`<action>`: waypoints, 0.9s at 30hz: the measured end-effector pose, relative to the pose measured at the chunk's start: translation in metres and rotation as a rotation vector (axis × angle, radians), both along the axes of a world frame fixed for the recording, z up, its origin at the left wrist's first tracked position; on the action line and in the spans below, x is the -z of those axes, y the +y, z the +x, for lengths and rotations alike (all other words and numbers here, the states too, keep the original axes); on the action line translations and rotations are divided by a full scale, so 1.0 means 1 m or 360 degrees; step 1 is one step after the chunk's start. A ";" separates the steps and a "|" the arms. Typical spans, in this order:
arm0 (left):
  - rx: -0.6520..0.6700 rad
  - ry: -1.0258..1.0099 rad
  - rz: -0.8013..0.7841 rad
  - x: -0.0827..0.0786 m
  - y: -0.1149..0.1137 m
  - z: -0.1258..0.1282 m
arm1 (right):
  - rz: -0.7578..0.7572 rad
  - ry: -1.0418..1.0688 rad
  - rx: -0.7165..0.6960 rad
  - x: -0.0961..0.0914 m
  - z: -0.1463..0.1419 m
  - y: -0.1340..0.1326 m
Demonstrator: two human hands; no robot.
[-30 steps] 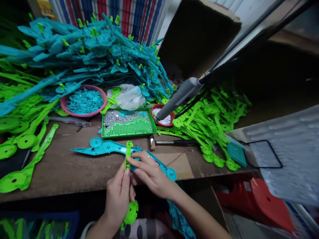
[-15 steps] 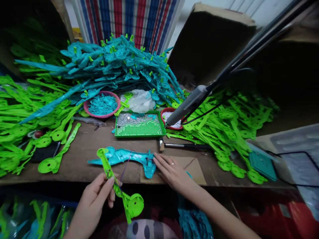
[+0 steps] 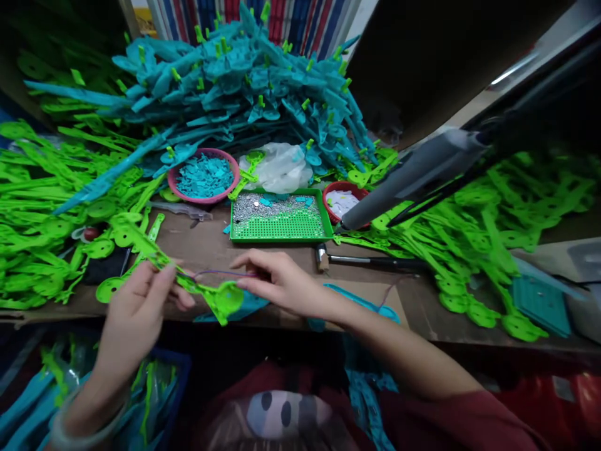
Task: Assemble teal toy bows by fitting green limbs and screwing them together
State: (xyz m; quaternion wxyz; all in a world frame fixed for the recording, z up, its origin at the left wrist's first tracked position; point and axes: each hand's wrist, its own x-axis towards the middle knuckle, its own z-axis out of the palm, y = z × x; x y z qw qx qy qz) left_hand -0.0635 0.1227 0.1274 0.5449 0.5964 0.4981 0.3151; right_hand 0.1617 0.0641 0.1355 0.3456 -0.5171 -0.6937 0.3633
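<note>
We see the left hand (image 3: 141, 308) at the lower left of the frame, closed on a long, bright-green moulded plastic part (image 3: 154, 254) with a round, cup-like end. The fingers and thumb pinch its slim bar, so one end slants up toward the green pile (image 3: 42, 213) on the left, while the round end hangs over the front of the desk (image 3: 201, 241) near the middle. A thin purple wire (image 3: 218, 272) runs from the green part to the right hand (image 3: 282, 285) at centre frame, whose fingers curl toward the thumb; the wire meets it between them, but blur keeps us from saying whether it is gripped. Beneath that hand, partly hidden, lies a flat teal plastic piece (image 3: 252, 304). Just beyond sit a shallow green perforated tray (image 3: 282, 241) of small shiny bits and a black-handled hammer (image 3: 370, 259). We judge the green part to be light and fairly stiff, perhaps a little slick, and easily tipped by its wider round end; the narrow bar near the middle seems our best hold. The wire looks soft and probably fragile, so we would take it lightly near its end, without tugging where it meets the plastic.
</note>
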 end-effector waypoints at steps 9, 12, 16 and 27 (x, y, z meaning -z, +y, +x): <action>-0.0110 -0.0124 -0.0460 0.062 0.034 0.000 | -0.0059 -0.0146 0.0301 0.046 -0.002 -0.022; -0.0013 -0.0029 -0.0590 0.066 0.043 0.000 | -0.0063 -0.0153 0.0358 0.058 -0.007 -0.025; 0.0028 -0.0030 -0.0652 0.070 0.046 0.000 | 0.0038 -0.0114 0.0397 0.067 -0.009 -0.028; 0.0148 0.0251 -0.0516 0.065 0.043 -0.004 | 0.0105 -0.0025 0.0263 0.075 -0.002 -0.030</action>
